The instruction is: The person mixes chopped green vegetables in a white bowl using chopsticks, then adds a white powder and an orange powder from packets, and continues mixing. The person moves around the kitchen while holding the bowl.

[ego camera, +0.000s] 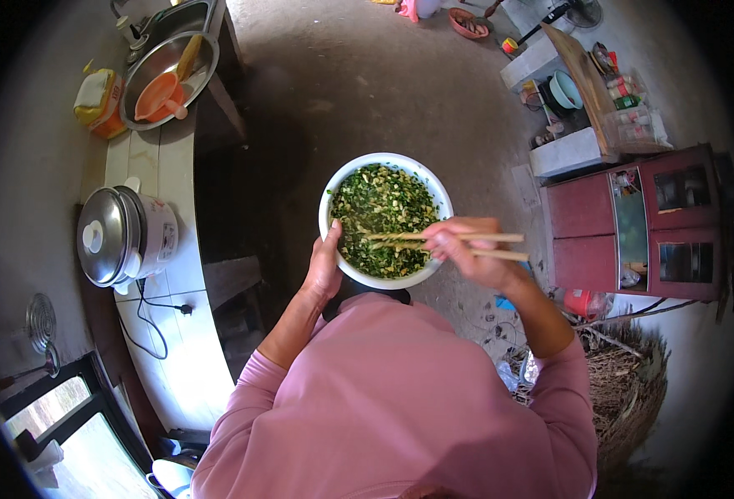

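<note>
A round white bowl (440, 187) is held in front of my body, with chopped green leaves mixed with pale yellow bits (382, 206) inside. My left hand (326, 262) grips the bowl's left rim, its thumb over the edge. In my right hand (464, 249), at the bowl's right side, is a pair of wooden chopsticks (498, 237). Their tips are in the greens, slightly apart, and their back ends stick out to the right.
Along the left runs a tiled counter (183, 337) with a rice cooker (108, 237), a metal basin (212, 68) and an orange strainer (158, 96). On the right stand a dark red cabinet (582, 212) and a brushwood pile (623, 393). A basket (467, 24) sits on the far floor.
</note>
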Demonstrator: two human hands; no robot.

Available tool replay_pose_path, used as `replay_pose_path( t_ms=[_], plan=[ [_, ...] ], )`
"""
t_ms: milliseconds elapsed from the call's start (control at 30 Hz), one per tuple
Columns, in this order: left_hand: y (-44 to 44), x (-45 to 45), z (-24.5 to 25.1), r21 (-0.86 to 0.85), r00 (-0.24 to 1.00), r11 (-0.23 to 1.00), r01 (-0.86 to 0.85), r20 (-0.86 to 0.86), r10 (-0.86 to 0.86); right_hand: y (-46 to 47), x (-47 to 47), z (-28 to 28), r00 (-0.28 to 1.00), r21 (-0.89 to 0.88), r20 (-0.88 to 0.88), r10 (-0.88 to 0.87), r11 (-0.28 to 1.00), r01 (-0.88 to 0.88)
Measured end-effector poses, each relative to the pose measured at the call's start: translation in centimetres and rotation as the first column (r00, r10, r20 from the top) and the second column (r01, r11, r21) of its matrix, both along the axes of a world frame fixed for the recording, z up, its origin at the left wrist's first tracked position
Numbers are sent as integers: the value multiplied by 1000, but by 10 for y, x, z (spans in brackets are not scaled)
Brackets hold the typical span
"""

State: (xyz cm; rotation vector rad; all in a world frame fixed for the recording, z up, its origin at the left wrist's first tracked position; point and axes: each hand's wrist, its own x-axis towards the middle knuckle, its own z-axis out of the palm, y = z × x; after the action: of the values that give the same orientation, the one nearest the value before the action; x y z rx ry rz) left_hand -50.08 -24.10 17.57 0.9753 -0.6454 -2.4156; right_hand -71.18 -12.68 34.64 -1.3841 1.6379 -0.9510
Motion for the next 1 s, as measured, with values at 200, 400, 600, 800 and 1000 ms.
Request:
replay_pose_path(
  t_ms=[200, 400, 600, 800, 1000],
  plan=[
    [-3, -8, 1, -24, 1000, 1000, -15, 22, 15, -1, -4, -57, 970, -29, 71, -233, 971, 236],
    [0, -7, 2, -41, 999, 998, -39, -3, 39, 6, -33, -20, 938, -179, 20, -345, 922, 343],
    [5, -12, 1, 21, 998, 998, -59, 13, 58, 4, -8, -56, 965, -74, -45, -257, 964, 253],
    [5, -5, 7, -3, 992, 993, -120, 39, 120, -8, -44, -16, 980, -199, -78, -185, 966, 167],
    [3, -6, 9, 35, 991, 991, -127, -33, 128, -32, -51, -60, 965, -194, -145, -220, 962, 191]
  ],
)
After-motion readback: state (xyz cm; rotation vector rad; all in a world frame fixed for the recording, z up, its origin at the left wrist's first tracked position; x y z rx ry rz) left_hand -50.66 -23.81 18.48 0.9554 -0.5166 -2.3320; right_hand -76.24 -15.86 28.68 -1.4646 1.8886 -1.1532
